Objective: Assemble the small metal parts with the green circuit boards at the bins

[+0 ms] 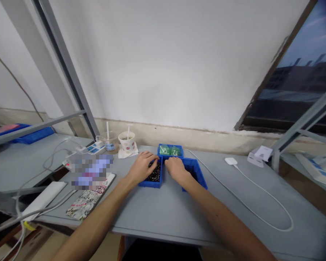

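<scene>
Small dark parts fill the left blue bin. Over this bin's left and back side is my left hand, its fingers curled together near the parts; what they hold, if anything, is too small to make out. My right hand is closed in a fist between the two front bins, beside the right blue bin, and its fingertips are hidden. Dark contents show inside that right bin, partly covered by my wrist. Behind both hands, a smaller blue bin holds green-and-clear packets.
Left of the bins stand a paper cup and a plastic cup, near a power strip and a patterned case. A white cable with a charger crosses the right side; the wall borders the table's back.
</scene>
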